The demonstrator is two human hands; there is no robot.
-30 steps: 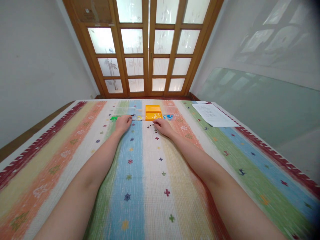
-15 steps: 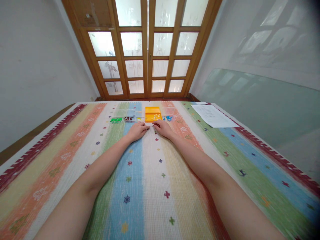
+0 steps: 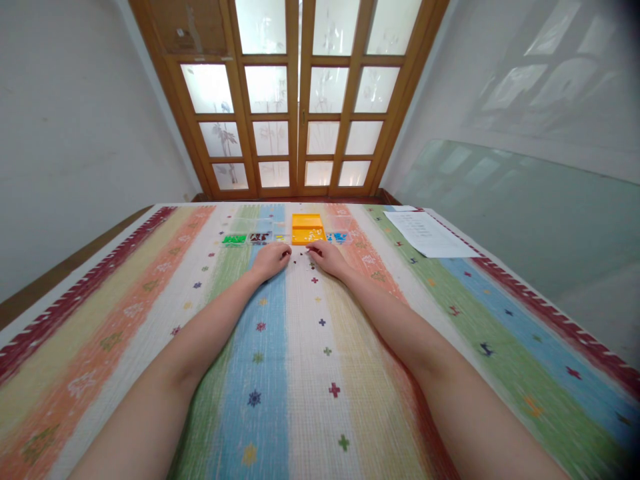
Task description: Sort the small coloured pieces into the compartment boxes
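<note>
My left hand (image 3: 273, 259) rests on the striped cloth with its fingers curled together, just in front of a box of dark red pieces (image 3: 260, 237) and a box with yellow pieces (image 3: 281, 238). My right hand (image 3: 326, 257) is bent with fingertips pinched, in front of the orange tray (image 3: 308, 220), which holds small white pieces. Whatever either hand holds is too small to make out. A few tiny dark pieces (image 3: 295, 262) lie on the cloth between the hands. Blue pieces (image 3: 337, 237) sit in a clear box right of the tray.
Green pieces (image 3: 235, 239) fill a clear box at the left of the row. A printed sheet (image 3: 427, 233) lies at the back right of the cloth-covered table (image 3: 310, 400). Glazed wooden doors (image 3: 300, 120) stand behind.
My left hand has drawn slightly left, away from my right hand, and tiny dark pieces now show on the cloth between them. The view has shifted slightly.
</note>
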